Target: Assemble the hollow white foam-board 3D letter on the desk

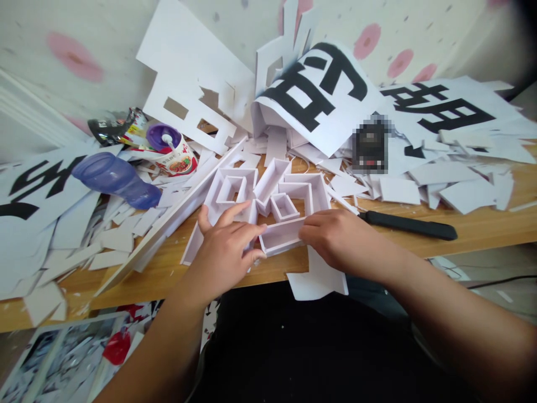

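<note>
Touching white frame (284, 208) on table (495, 226) with left hand (224, 249), fingers apart, and right hand (333, 232), fingertips partly hidden: cannot tell if clamped. Cannot make out pixelated dark object (370, 146) towards table's back.

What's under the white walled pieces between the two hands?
Wooden tabletop, seen through openings in the white walled pieces. Whatever lies beneath their white floors, or hidden by the left hand and right hand, can't be seen.

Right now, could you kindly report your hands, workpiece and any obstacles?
Left hand, right hand at opposite ends of white trough. Trough on table. Scraps around; black-handled tool nearby.
</note>
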Motion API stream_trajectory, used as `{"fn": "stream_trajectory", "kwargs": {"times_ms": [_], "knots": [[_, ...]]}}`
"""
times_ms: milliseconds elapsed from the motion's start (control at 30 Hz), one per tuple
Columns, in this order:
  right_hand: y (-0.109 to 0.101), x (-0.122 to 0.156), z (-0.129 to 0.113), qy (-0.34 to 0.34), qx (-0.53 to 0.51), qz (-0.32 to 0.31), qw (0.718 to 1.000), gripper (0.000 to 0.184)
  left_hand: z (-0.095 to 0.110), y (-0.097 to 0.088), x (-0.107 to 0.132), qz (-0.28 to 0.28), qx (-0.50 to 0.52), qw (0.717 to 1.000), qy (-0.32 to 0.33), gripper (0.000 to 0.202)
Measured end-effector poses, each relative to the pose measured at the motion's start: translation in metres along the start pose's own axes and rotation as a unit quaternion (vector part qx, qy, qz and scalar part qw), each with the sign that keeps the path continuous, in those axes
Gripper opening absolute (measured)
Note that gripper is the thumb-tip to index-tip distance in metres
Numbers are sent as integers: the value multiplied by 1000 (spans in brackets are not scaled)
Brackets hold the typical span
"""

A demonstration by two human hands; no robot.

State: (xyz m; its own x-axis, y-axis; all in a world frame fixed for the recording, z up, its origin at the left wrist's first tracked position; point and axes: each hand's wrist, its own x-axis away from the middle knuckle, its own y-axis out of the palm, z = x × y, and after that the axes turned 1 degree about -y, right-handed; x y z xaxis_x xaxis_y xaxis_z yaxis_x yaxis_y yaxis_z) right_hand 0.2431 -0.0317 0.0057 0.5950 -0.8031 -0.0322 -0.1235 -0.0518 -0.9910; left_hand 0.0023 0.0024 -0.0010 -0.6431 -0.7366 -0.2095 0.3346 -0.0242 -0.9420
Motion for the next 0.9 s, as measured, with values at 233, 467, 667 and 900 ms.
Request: {"fn": "stream_trajectory", "kwargs": {"times_ms": [233,467,667,900], "knots": [[-1,-1,0,7,0,-16,1000,20,0,0,1,2,-6,1000,2,28],[-2,-1,-2,4,4,-18,1000,20,0,0,0,-4,-13,1000,-1,25],[-3,-1,-2,7,6,-19,1000,17,-5,3,2,4,-26,999,20,25],[-7,-5,-2,-15,29,-9,999,15,-23,14,4,63,-83,991,78,27]]}}
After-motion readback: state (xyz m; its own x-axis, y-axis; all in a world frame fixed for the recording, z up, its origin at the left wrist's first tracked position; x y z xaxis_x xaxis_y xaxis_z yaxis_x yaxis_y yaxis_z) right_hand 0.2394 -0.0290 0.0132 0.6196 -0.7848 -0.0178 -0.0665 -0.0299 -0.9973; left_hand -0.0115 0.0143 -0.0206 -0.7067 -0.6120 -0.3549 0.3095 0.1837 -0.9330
